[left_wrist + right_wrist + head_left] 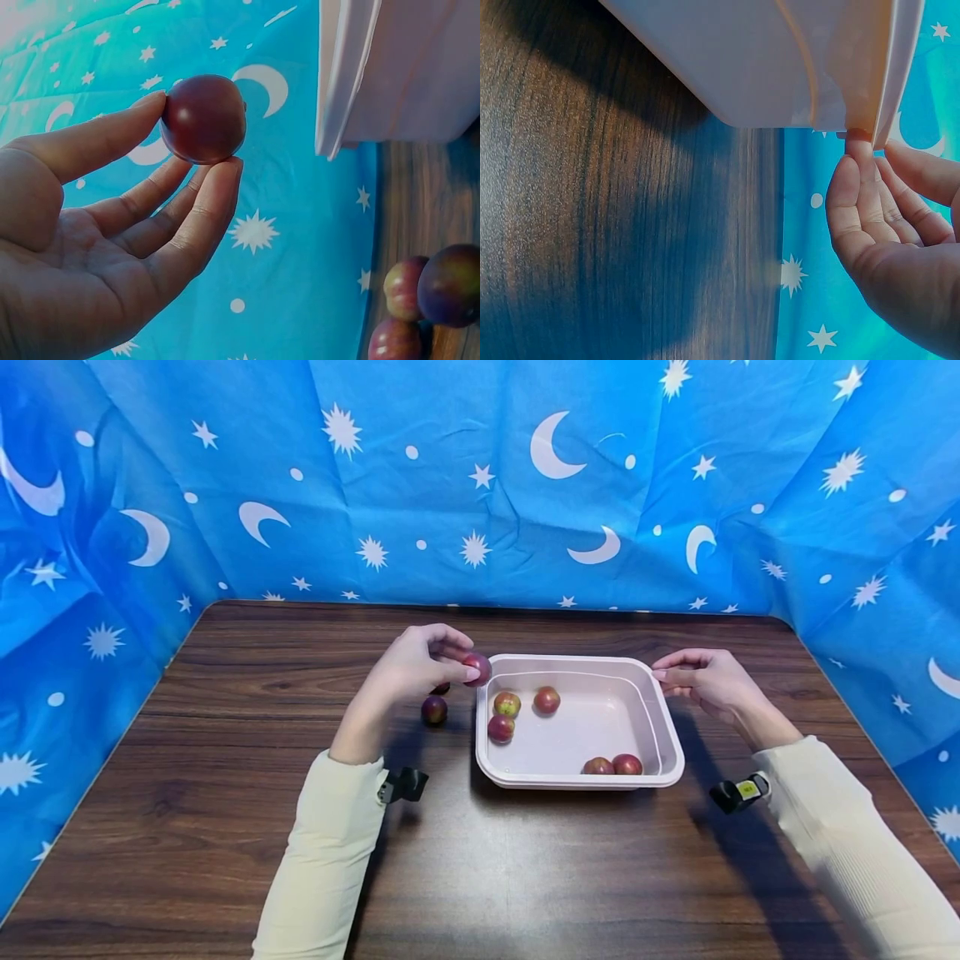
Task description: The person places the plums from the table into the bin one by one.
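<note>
Between thumb and fingertips, my left hand (420, 664) pinches a dark red plum (204, 120) in the air at the left rim of a white plastic basin (577, 780). My right hand (712, 681) grips the basin's rim at its far right corner, thumb on one side and fingers on the other, as the right wrist view shows. Inside the basin lie several red and yellowish plums: a pair by the left wall, one red plum (547, 700) farther in, and two by the near right wall. Left of the basin, a dark purple plum (434, 710) sits on the table, with others partly hidden by my left hand.
The dark wooden table (225, 827) reaches back to a blue curtain (465, 485) with white moons and stars. In the left wrist view, three plums cluster on the wood below the basin's side, including a red one (395, 341) cut off by the frame.
</note>
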{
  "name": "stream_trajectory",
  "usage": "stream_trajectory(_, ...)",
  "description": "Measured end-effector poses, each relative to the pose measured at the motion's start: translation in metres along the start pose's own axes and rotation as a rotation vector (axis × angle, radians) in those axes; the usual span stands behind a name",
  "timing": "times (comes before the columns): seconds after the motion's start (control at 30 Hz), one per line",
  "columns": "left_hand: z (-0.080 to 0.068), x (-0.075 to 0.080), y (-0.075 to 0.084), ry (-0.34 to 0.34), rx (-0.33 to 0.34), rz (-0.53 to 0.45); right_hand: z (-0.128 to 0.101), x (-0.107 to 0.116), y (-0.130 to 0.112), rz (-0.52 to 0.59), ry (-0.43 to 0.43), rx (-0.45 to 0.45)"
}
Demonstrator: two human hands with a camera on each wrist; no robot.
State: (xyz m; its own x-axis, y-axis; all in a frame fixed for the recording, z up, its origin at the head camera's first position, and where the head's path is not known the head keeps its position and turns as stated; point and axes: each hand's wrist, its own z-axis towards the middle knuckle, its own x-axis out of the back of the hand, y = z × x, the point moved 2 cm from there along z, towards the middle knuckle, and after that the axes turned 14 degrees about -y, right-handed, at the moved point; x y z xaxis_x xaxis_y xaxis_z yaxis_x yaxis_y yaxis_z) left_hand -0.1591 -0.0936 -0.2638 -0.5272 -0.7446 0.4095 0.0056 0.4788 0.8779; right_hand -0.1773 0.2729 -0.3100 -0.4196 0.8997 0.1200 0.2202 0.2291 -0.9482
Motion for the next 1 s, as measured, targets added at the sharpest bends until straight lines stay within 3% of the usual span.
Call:
stream_trajectory(0.7, 0.014, -0.027, -0.001, -0.050, -0.076, -0.045, 0.000, 0.002, 0.001, -0.045, 0.004, -0.018)
stream_trajectory(1.0, 0.013, -0.026, 0.000, -0.048, -0.083, -0.023, -0.001, 0.000, -0.002, -0.034, 0.002, -0.017)
